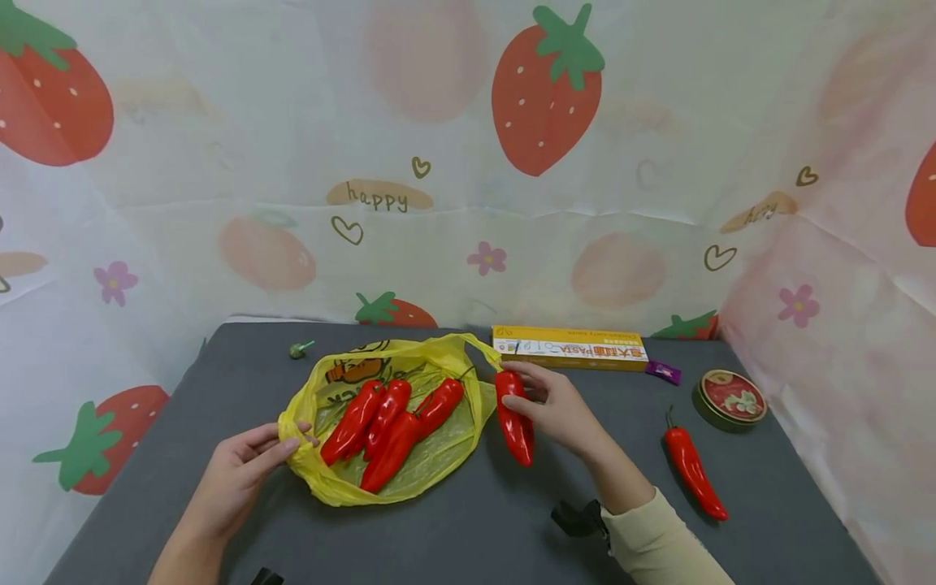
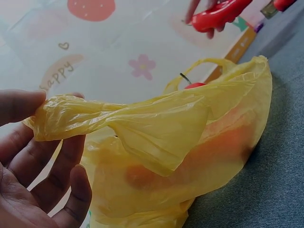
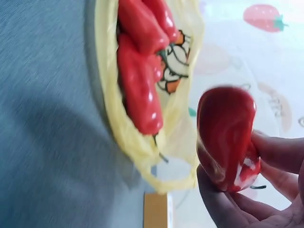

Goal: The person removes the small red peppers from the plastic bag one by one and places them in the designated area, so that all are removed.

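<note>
We see a dark grey tabletop [image 1: 468,536] filling the lower half of the head view, with a strawberry-patterned cloth [image 1: 468,162] standing behind it and at both sides. In the lower centre-left lies a yellow plastic bag [image 1: 439,455], opened wide, and inside it lie four red peppers [image 1: 391,422] close together. At the upper edge of the tabletop, right of centre, lies a long yellow pasta box [image 1: 570,346], with a small purple wrapper [image 1: 664,372] just beside its right end.

The left hand [image 1: 237,475], at the lower left, has its grip pinched on the left edge of the bag; the left wrist view shows the thumb and fingers [image 2: 57,166] pressing the thin plastic between them. The right hand [image 1: 559,406], in the centre, has its grip clamped on a red pepper [image 1: 515,418], just beside the right edge of the bag and not in it.

On the right part lie a round tin [image 1: 729,399] and one more red pepper [image 1: 695,471], well apart from the bag. A small green object [image 1: 297,350] sits at the upper left of the tabletop.
</note>
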A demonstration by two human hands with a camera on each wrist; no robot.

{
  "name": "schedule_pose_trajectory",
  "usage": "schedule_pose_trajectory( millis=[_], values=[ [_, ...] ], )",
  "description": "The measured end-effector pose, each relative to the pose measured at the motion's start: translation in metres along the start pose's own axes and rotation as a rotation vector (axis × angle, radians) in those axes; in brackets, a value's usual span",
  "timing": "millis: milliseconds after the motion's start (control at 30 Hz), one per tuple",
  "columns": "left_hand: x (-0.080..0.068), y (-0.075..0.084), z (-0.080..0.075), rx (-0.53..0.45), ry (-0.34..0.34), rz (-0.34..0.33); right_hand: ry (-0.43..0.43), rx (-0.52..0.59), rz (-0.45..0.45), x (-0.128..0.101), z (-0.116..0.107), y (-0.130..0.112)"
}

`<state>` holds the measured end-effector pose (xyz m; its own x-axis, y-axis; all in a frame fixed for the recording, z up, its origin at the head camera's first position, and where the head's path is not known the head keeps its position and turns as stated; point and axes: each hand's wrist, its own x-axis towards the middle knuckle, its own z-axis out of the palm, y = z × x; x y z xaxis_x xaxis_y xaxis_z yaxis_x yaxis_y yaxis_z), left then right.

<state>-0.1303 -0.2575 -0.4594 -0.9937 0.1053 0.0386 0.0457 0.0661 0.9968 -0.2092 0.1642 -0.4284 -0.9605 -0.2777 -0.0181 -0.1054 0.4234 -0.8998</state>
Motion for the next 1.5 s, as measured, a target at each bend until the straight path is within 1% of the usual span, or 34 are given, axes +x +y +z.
schedule_pose_trajectory(
  millis=[300,567,767,967,1133,1300,1433,1500],
  values=[
    [-0.001,0.0,0.0,0.019,0.004,-0.009,0.056,0.014,0.06,-0.017,-0.027,0.017],
    [0.0,-0.001,0.0,0.024,0.012,-0.017,0.048,0.016,0.118,-0.03,-0.049,0.026],
    [0.0,-0.001,0.001,0.014,0.014,-0.012,0.1,-0.055,0.151,-0.041,-0.067,0.032],
    [0.0,-0.001,0.001,0.0,0.008,-0.02,0.098,-0.074,0.183,-0.049,-0.081,0.038],
    [0.0,0.0,0.001,-0.002,0.007,-0.017,0.112,-0.137,0.184,-0.055,-0.094,0.045],
    [0.0,-0.001,0.001,0.005,0.004,-0.021,0.137,-0.224,0.196,-0.065,-0.104,0.057],
    [0.0,-0.001,0.001,0.007,0.005,-0.022,0.134,-0.302,0.213,-0.073,-0.111,0.067],
    [0.001,-0.002,0.0,0.006,0.003,-0.022,0.138,-0.342,0.203,-0.077,-0.114,0.072]
  ],
)
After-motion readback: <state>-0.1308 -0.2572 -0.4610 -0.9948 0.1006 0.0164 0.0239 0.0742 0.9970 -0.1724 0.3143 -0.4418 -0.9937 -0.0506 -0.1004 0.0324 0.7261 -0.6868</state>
